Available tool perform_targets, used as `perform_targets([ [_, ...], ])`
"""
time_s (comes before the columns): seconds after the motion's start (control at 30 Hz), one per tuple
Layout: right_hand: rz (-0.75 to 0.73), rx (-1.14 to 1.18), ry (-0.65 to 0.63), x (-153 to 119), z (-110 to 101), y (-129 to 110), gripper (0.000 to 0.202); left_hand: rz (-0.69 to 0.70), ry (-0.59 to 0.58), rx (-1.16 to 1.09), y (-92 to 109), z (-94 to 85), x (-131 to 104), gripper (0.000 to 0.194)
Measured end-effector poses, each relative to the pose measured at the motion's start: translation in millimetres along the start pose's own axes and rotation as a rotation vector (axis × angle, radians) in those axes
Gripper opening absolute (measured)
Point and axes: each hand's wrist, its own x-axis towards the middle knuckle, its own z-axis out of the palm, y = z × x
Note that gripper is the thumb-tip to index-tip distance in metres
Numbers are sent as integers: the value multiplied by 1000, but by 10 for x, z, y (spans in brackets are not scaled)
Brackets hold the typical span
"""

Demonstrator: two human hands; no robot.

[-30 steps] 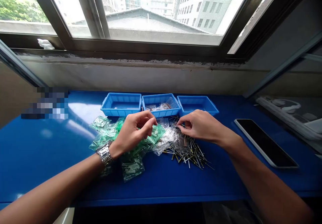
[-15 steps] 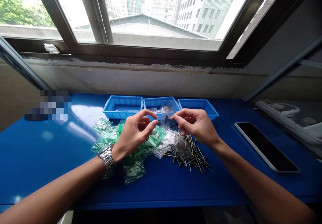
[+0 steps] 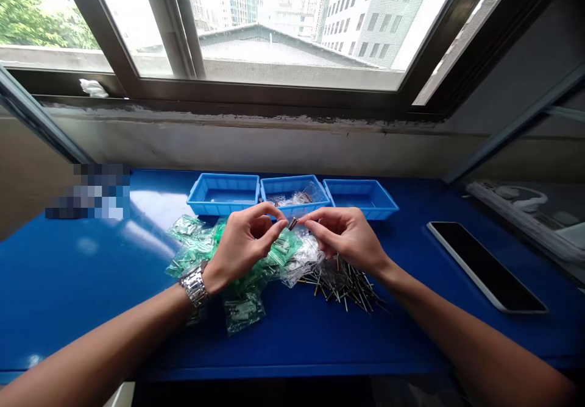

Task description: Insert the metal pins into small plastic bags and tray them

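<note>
- Plastic bag [image 3: 293, 224]: small, clear, with copper-coloured pieces inside; it sits between the fingertips of both hands, above the heap.
- Right hand [image 3: 351, 234]: thumb and forefinger pinched narrow on the bag's right side, the other fingers curled beneath.
- Left hand [image 3: 244, 239]: thumb and forefinger tips nearly together at the bag's left side; whether they grip it, I cannot tell. A silver watch [image 3: 194, 285] circles the wrist.
- Green bags [image 3: 192, 251]: heaped beneath and around the left hand.
- Loose pins [image 3: 359, 291]: scattered below the right hand, beside clear bags [image 3: 297, 267].
- Three blue trays [image 3: 223, 206]: in a row behind the hands; the middle one holds more bags.
- Phone [image 3: 487, 267]: on the table [image 3: 320, 343], right of the pins.
</note>
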Motion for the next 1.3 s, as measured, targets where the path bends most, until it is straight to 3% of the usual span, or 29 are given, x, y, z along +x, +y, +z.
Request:
perform_targets([
  [0.2,-52,32,50,-26,36,-8,26,59,10,-41,-9,-5,-5,12],
  [0.53,-326,-269,207,-86,65,-51,33,245,129,86,-15,3,-12,12],
  [1.07,-348,-366,205,-85,51,-67,31,244,117,130,-31,-12,-8,13],
  [1.3,-341,-330,170,-64,45,-92,15,144,43,32,4,-5,0,10],
])
